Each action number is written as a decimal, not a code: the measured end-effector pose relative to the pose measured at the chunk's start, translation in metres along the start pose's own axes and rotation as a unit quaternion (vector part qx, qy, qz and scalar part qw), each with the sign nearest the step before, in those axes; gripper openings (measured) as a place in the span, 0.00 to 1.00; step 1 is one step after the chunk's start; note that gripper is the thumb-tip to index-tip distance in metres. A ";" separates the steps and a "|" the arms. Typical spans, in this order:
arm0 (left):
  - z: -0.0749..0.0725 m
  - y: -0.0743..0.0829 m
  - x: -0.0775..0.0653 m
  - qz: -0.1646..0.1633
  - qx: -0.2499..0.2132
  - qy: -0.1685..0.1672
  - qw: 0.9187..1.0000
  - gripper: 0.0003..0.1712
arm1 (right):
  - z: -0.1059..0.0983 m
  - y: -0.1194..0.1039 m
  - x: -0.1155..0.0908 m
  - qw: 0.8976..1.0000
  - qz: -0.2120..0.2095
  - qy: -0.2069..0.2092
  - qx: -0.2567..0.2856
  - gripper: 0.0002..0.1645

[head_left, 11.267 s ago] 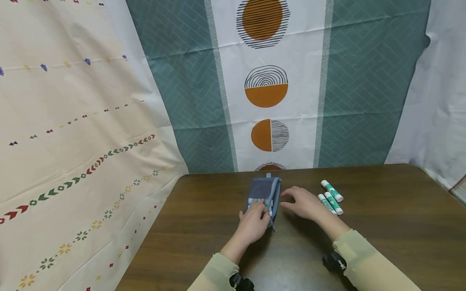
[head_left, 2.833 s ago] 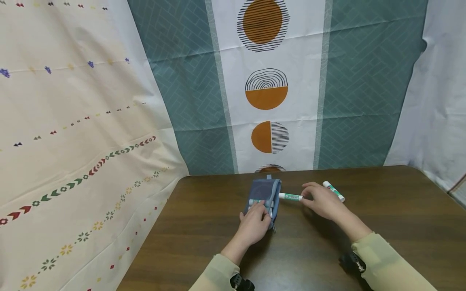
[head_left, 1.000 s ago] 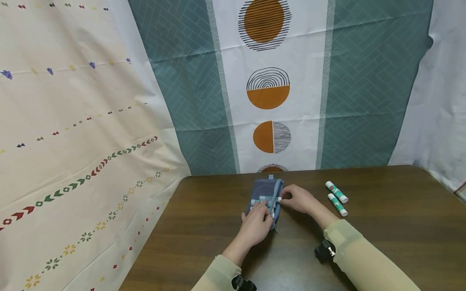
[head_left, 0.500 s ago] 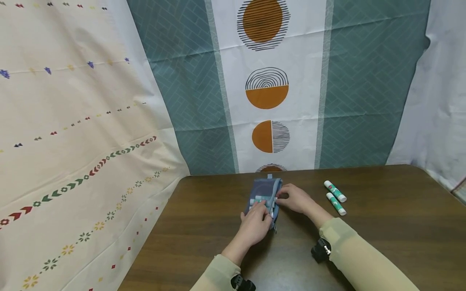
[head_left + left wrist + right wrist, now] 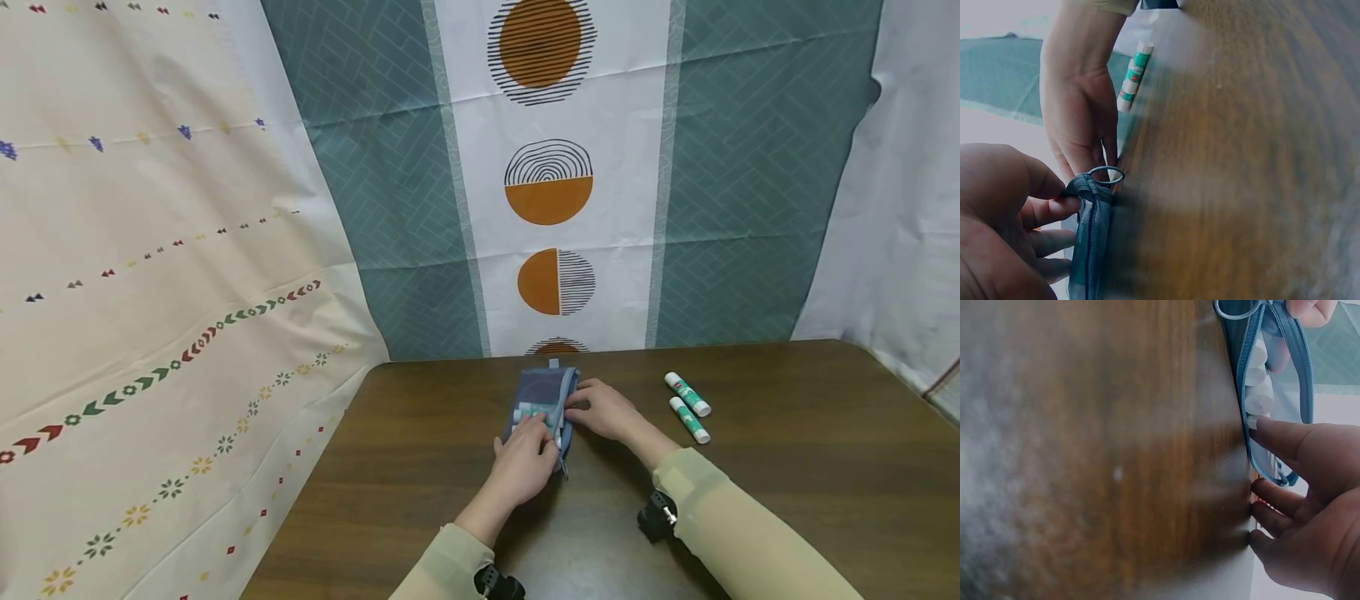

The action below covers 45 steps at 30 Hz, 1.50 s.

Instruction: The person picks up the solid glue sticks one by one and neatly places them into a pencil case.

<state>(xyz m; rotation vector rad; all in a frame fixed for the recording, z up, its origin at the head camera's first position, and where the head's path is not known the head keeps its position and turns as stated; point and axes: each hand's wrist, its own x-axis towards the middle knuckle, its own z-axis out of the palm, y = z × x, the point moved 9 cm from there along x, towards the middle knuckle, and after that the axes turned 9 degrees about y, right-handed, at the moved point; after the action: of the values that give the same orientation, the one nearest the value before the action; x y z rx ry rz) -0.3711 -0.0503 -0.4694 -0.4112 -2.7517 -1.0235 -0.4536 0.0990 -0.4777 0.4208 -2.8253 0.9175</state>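
A blue-grey zip pouch with a see-through panel lies on the table. Several white-and-green glue sticks show through it. In the right wrist view, white stick ends line its unzipped mouth. My left hand lies over the pouch's near part and, in the left wrist view, thumb and forefinger pinch its edge by the zip ring. At the right side, my right hand has its thumb in the mouth against a stick end, other fingers on the table; its forefinger is hidden.
Two loose glue sticks, a farther one and a nearer one, lie right of my right hand on the brown wooden table. A patterned cloth hangs behind the table's far edge.
Three glue sticks lay loose at first; my right hand has carried one left and slid it into the pouch, leaving two. My left hand has stayed on the pouch.
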 end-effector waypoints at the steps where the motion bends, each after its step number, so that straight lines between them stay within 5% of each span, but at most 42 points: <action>1: 0.000 0.000 0.000 0.000 0.000 0.000 1.000 0.12 | 0.000 -0.001 0.000 1.000 -0.002 0.000 -0.001 0.14; 30: -0.002 0.001 -0.001 0.002 0.000 0.003 1.000 0.13 | -0.006 -0.006 -0.009 0.998 -0.052 -0.025 0.015 0.20; 45: -0.004 0.001 -0.003 0.002 -0.003 0.008 1.000 0.16 | -0.034 -0.006 -0.027 0.998 -0.042 0.006 -0.048 0.29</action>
<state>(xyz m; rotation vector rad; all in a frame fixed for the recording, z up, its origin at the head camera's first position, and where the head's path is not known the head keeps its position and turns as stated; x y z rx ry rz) -0.3674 -0.0527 -0.4670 -0.4083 -2.7330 -1.0285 -0.4242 0.1210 -0.4531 0.5141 -2.8040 0.7612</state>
